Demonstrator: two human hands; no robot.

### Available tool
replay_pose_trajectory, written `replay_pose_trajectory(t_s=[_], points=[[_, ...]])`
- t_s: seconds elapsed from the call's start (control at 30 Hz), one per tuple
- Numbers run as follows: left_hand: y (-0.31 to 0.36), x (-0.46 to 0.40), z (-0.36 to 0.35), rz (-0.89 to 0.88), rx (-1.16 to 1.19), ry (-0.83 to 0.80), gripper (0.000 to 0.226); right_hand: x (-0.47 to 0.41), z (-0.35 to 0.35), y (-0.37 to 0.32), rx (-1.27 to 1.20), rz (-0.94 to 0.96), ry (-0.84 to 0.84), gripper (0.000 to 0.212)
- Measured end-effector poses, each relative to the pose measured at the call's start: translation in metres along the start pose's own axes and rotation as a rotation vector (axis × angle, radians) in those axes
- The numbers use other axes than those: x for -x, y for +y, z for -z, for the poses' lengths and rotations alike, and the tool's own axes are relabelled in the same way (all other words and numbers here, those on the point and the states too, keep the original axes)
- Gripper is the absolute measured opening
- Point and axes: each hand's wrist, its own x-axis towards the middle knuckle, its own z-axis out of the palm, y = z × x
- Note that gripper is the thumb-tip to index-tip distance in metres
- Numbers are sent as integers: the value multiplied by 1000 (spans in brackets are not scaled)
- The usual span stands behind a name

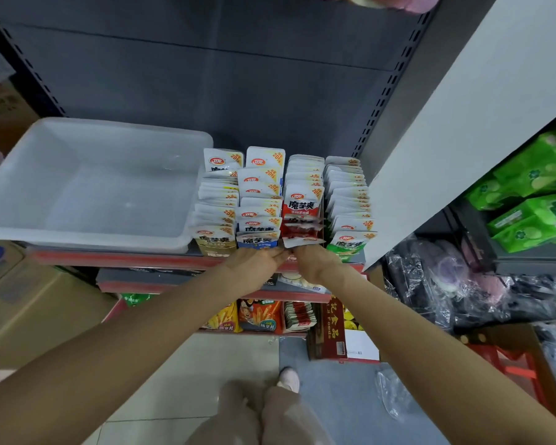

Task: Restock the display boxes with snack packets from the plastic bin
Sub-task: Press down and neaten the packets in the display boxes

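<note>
Both hands, left (260, 259) and right (315, 259), pinch the bottom edge of the front red konjac packets (302, 220) in the third display box on the shelf; light, slippery, floppy pouches, probably best held by their sealed edges.

- I see left hand (260, 263) and right hand (315, 261) side by side at shelf edge (109, 259), fingers pinching the front red packets (300, 226)
- four display boxes (215, 247) packed with upright packets
- white plastic bin (39, 200) just left of them, nothing inside
- green boxes (540, 200) far right
</note>
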Motion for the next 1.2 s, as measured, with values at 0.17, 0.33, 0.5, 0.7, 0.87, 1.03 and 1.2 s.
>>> replay_pose_trajectory(t_s=[0.17, 0.33, 0.5, 0.7, 0.87, 1.03, 1.2], points=[[0, 4, -9, 37, 62, 86, 74, 22, 12, 7, -22, 82, 226, 56], [3, 11, 12, -99, -268, 633, 40, 26, 41, 6, 125, 124, 459, 54], [-4, 3, 37, 112, -254, 630, 35, 19, 62, 5, 231, 144, 462, 47], [-12, -11, 55, 260, 87, 532, 56, 8, 65, 17, 201, 81, 621, 45], [-13, -26, 68, 287, 140, 556, 49, -2, 70, 20, 168, 77, 640, 39], [-12, -33, 71, 338, 76, 485, 46, -6, 75, 28, 149, 55, 637, 37], [-8, -44, 81, 392, 43, 485, 37, -7, 79, 34, 195, 95, 592, 22]])
